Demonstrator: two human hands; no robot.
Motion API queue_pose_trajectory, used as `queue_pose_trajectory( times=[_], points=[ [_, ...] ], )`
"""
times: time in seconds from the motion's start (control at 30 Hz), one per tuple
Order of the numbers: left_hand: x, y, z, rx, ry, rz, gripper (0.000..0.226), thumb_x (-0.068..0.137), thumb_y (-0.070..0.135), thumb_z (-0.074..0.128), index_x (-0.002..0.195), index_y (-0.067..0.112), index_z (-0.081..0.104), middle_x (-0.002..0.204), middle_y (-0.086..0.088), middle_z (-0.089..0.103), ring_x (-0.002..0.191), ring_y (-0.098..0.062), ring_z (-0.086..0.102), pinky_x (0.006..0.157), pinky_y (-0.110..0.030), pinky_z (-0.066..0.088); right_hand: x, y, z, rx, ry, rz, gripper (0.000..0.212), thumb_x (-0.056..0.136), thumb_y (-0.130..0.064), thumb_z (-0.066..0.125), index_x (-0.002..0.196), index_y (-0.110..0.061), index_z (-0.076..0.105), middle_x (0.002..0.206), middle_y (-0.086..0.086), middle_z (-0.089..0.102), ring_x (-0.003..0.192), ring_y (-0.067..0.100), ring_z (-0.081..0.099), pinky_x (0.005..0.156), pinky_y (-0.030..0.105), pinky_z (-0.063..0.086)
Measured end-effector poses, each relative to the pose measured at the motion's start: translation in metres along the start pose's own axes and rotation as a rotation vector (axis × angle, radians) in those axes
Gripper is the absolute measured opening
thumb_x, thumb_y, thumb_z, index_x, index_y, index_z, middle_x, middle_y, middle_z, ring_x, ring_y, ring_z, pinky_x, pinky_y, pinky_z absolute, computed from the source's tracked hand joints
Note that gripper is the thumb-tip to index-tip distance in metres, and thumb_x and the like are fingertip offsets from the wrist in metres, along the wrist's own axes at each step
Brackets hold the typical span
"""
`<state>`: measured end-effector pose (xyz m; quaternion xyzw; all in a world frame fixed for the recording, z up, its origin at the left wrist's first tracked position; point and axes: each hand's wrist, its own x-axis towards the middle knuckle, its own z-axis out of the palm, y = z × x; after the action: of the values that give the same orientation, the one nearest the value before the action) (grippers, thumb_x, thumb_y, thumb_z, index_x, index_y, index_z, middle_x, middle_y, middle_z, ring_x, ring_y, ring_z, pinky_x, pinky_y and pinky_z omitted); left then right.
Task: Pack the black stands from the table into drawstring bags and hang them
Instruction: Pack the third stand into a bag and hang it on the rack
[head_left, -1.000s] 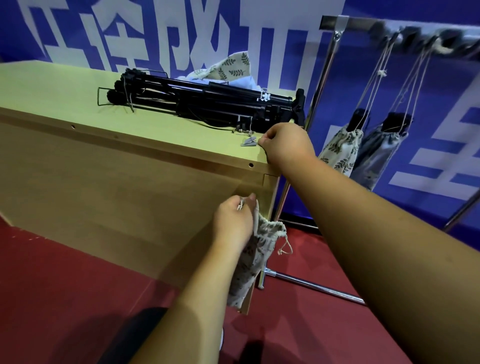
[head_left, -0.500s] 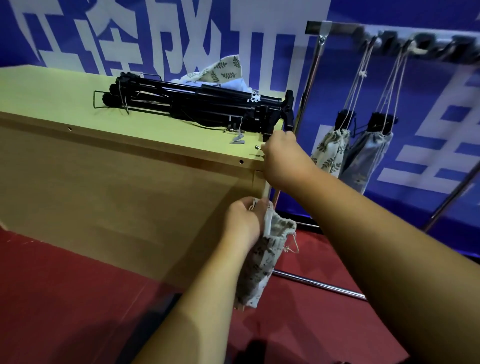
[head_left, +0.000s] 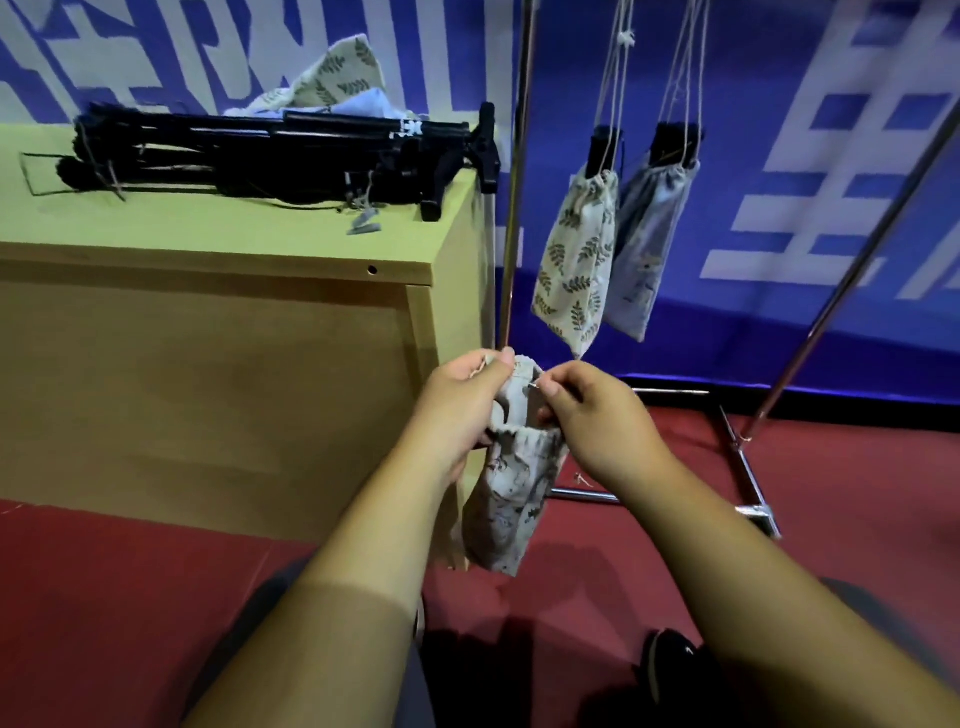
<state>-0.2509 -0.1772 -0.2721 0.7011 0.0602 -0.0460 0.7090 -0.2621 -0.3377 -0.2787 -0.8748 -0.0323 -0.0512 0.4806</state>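
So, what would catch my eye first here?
Front and centre, the left hand and right hand hold a patterned drawstring bag by its mouth, in front of the table. A pile of black stands lies on it. On the right, a leaf-print bag and a pale bag hang by cords.

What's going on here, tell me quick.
A person holds a printed drawstring bag in front of the table. The left hand grips its rim and the right hand pinches the other side at the mouth. The bag hangs limp. A bundle of black stands lies on the table, with spare bags behind it. A leaf-print bag and a pale blue bag hang by their cords at the metal rack, each with a black end sticking out.
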Motion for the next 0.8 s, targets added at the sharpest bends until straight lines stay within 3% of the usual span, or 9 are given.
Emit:
queue_pose_trajectory(
  times=[0.07,0.13,0.23,0.3,0.5,0.6,0.7,0.8],
  points=[
    [0.005,-0.003,0.007,0.067,-0.018,0.018,0.030,0.105,0.040,0.062,0.104,0.014,0.076,0.076,-0.003,0.070,0.060,-0.015,0.060,0.046,-0.021,0.038,0.008,0.013,-0.002,-0.059,-0.051,0.001,0.016,0.108,-0.025,0.061,0.096,-0.018,0.069,0.083,-0.002,0.077,0.079,0.010,0.071,0.074,0.030,0.051],
    [0.013,-0.007,0.012,0.102,-0.029,0.033,0.030,0.104,0.044,0.063,0.104,0.018,0.077,0.077,-0.004,0.071,0.063,-0.016,0.060,0.048,-0.023,0.039,0.017,0.019,-0.006,-0.053,-0.101,0.004,0.016,0.108,-0.022,0.061,0.097,-0.014,0.068,0.081,0.001,0.077,0.069,0.001,0.070,0.068,0.023,0.053],
    [0.026,-0.012,0.017,0.125,0.004,0.027,0.031,0.103,0.047,0.063,0.104,0.020,0.078,0.076,-0.006,0.069,0.059,-0.017,0.057,0.047,-0.023,0.038,0.027,0.028,-0.012,-0.076,-0.146,-0.035,0.012,0.106,-0.018,0.065,0.098,-0.012,0.072,0.074,-0.003,0.072,0.056,-0.006,0.063,0.055,0.010,0.042],
    [0.034,-0.015,0.020,0.128,0.014,0.030,0.031,0.104,0.045,0.063,0.104,0.017,0.078,0.075,-0.008,0.066,0.056,-0.019,0.055,0.045,-0.023,0.039,0.033,0.037,-0.014,-0.125,-0.177,-0.057,0.010,0.103,-0.018,0.069,0.096,-0.015,0.075,0.072,-0.007,0.069,0.057,-0.006,0.061,0.055,0.009,0.040],
    [0.049,-0.023,0.032,0.195,-0.016,0.047,0.030,0.104,0.044,0.062,0.101,0.018,0.077,0.083,-0.015,0.073,0.062,-0.021,0.061,0.047,-0.025,0.045,0.047,0.058,-0.017,-0.212,-0.191,-0.085,0.012,0.100,-0.021,0.071,0.092,-0.021,0.080,0.074,-0.005,0.076,0.069,0.003,0.067,0.064,0.016,0.048],
    [0.055,-0.026,0.037,0.225,0.019,0.041,0.024,0.103,0.043,0.065,0.100,0.024,0.080,0.082,-0.007,0.073,0.063,-0.017,0.061,0.047,-0.025,0.048,0.053,0.069,-0.022,-0.301,-0.163,-0.066,0.017,0.100,-0.018,0.066,0.089,-0.021,0.079,0.078,-0.004,0.076,0.073,0.003,0.067,0.068,0.019,0.047],
    [0.062,-0.031,0.040,0.312,0.048,0.048,0.017,0.100,0.040,0.070,0.095,0.028,0.080,0.075,-0.006,0.075,0.055,-0.013,0.064,0.049,-0.026,0.052,0.056,0.082,-0.025,-0.444,-0.169,-0.056,0.022,0.098,-0.013,0.061,0.101,-0.019,0.082,0.100,0.003,0.079,0.096,0.022,0.069,0.082,0.033,0.050],
    [0.070,-0.044,0.040,0.517,0.120,0.070,0.018,0.095,0.041,0.075,0.080,0.033,0.077,0.061,0.001,0.071,0.054,-0.016,0.070,0.059,-0.030,0.060,0.054,0.089,-0.025,-0.517,-0.199,-0.064,0.028,0.099,-0.014,0.062,0.116,-0.023,0.081,0.113,0.004,0.079,0.107,0.027,0.070,0.092,0.038,0.054]
  ],
)
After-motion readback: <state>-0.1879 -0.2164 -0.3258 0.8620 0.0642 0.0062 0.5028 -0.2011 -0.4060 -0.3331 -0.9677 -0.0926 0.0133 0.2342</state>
